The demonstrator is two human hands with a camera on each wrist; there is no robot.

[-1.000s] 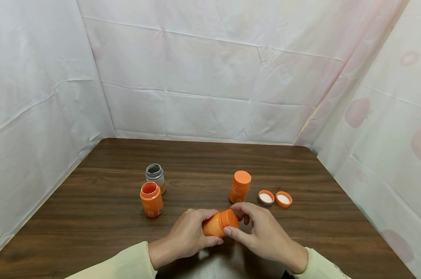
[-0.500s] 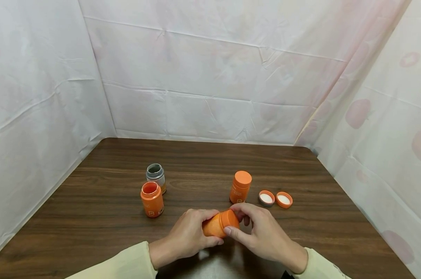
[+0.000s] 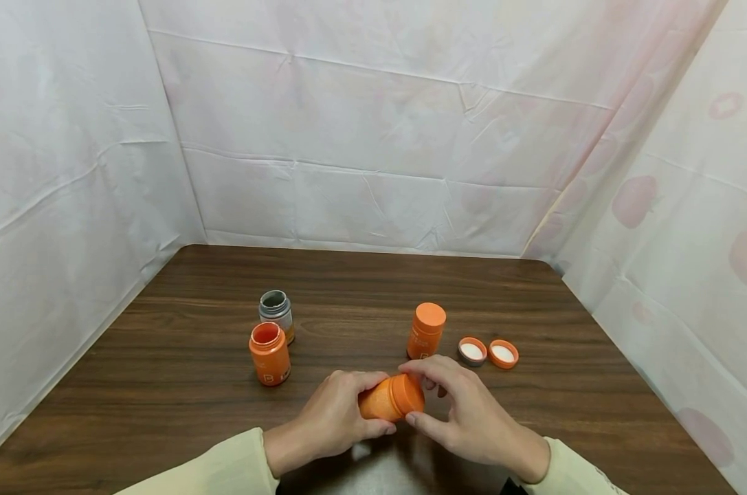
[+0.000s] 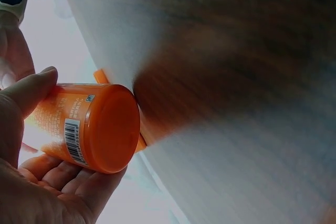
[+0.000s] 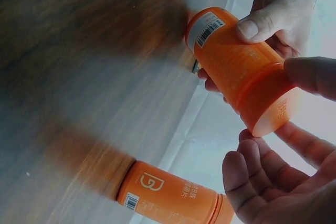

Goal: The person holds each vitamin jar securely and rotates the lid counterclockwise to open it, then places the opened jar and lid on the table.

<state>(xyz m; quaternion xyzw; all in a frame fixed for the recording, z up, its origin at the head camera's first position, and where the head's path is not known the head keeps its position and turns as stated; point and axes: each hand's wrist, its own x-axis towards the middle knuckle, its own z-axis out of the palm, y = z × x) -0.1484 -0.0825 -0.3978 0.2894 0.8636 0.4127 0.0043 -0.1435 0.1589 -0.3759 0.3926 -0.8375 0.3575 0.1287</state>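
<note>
My left hand (image 3: 332, 416) grips the body of an orange pill bottle (image 3: 378, 400) held tilted over the table, its cap end toward the right. In the left wrist view the bottle's base and barcode face the camera. The orange screw cap (image 5: 268, 106) is on the bottle. My right hand (image 3: 472, 416) pinches this cap by its rim with thumb and index finger; the other fingers curl loosely beside it in the right wrist view. Just beyond the right hand, a second capped orange bottle (image 3: 426, 333) stands upright.
To the left stand two uncapped bottles, one orange (image 3: 270, 361) and one grey (image 3: 277, 313) behind it. Two caps, one grey-sided (image 3: 472, 352) and one orange (image 3: 504, 355), lie inside up at the right. White sheeting (image 3: 361, 124) surrounds the dark wood table (image 3: 342, 289).
My right thumb and fingers have shifted slightly around the cap's rim, and more of the cap shows between them. The left hand and its bottle have stayed in place.
</note>
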